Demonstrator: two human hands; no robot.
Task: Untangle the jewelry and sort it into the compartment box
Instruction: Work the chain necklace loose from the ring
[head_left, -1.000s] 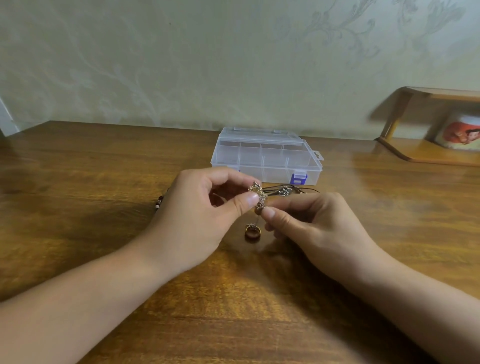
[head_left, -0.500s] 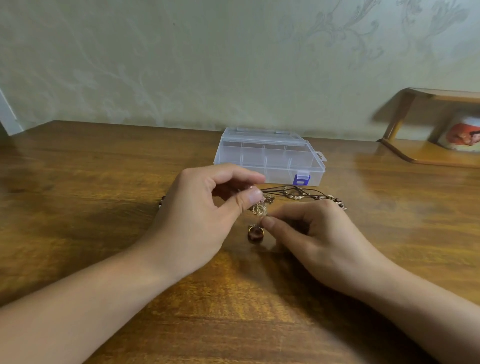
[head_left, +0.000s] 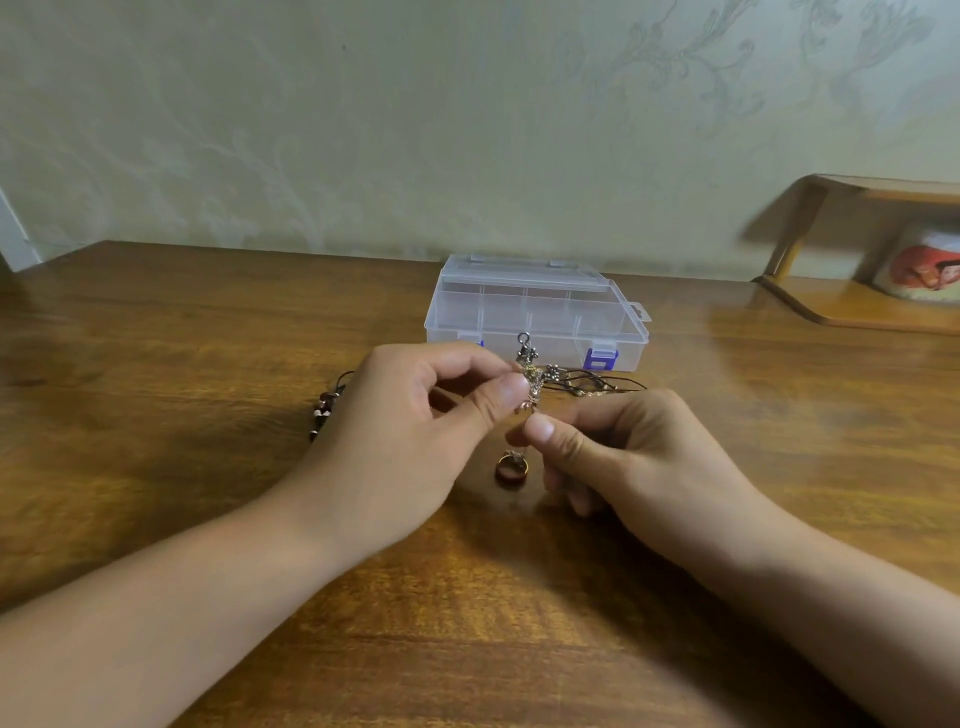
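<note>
So my left hand (head_left: 410, 415) is pinching the metal charm cluster (head_left: 530, 382) upright, right hand (head_left: 618, 447) pinching just below it. The cords (head_left: 602, 382) trail right, toward my right hand. Compartment box (head_left: 535, 312) sits closed just behind, ring (head_left: 511, 467) on the desk (head_left: 182, 364).

The wooden table (head_left: 208, 332) bears a closed compartment box (head_left: 535, 309), a ring (head_left: 511, 470) and cords (head_left: 602, 384).

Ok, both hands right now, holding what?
Left hand: pinching the metal charm cluster.
Right hand: pinching the cluster's lower end.
</note>
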